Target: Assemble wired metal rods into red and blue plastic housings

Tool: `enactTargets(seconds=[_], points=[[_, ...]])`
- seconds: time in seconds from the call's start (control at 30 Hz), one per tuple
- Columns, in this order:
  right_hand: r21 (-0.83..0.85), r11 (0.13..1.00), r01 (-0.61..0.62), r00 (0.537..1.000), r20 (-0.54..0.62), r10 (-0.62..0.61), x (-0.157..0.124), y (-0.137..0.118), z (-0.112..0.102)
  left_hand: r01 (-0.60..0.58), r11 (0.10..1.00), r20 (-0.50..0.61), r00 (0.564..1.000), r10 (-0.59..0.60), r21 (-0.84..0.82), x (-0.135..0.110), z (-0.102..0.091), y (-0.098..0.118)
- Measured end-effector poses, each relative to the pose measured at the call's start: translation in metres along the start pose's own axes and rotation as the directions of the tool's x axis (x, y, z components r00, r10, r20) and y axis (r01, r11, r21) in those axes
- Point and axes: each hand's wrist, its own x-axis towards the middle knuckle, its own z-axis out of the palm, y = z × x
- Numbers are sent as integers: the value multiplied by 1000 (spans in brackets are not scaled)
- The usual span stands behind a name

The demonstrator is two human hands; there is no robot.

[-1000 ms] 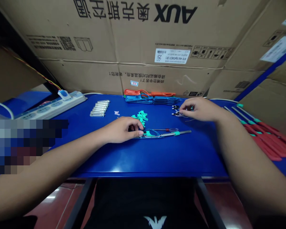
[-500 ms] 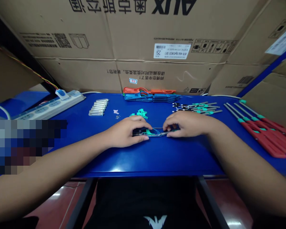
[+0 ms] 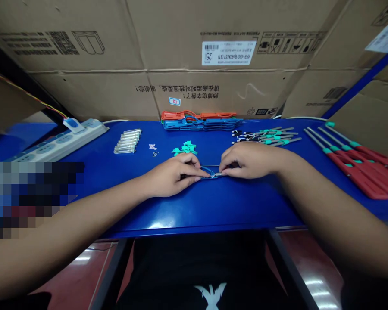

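Note:
A blue lighter casing half (image 3: 208, 171), with wires and a thin metal rod along it, lies between my hands over the middle of the table. My left hand (image 3: 170, 175) grips its left end with bent fingers, one fingertip pressed down into the casing. At the other end, my right hand (image 3: 248, 160) pinches a small metal part (image 3: 218, 174) at the casing between thumb and fingers. Both palms hide much of the casing. Green plastic triggers (image 3: 186, 148) lie in a small pile just beyond my left hand.
Blue casing halves (image 3: 210, 125) and orange ones (image 3: 218, 115) are stacked at the back. Clear tubes (image 3: 127, 141) lie left, by a power strip (image 3: 56, 145). Metal nozzle tubes with black igniters (image 3: 245, 137) lie beyond my right hand. Red lighters (image 3: 362, 168) lie far right.
My left fingers have moved further over the casing, and the green piece inside it is now covered. My right fingers have closed in on the metal part. The view has tilted down slightly.

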Motion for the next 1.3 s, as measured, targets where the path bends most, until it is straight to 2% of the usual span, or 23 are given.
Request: enactTargets(seconds=[0.23,0.6,0.83,1.17,1.3], points=[[83,997,-9,1000,5,9,2,9,6,-27,997,34,999,25,67,0,2,-1],[45,998,35,999,-12,-35,3,6,5,-38,993,47,998,33,114,0,2,-1],[29,1000,-5,1000,-4,5,4,9,8,-86,988,24,996,84,131,0,3,-2],[63,988,-139,990,22,138,7,-6,7,-102,981,15,995,101,162,-1,5,-2],[82,977,-195,981,29,194,8,-8,9,-65,988,-27,997,69,142,-1,4,0]])
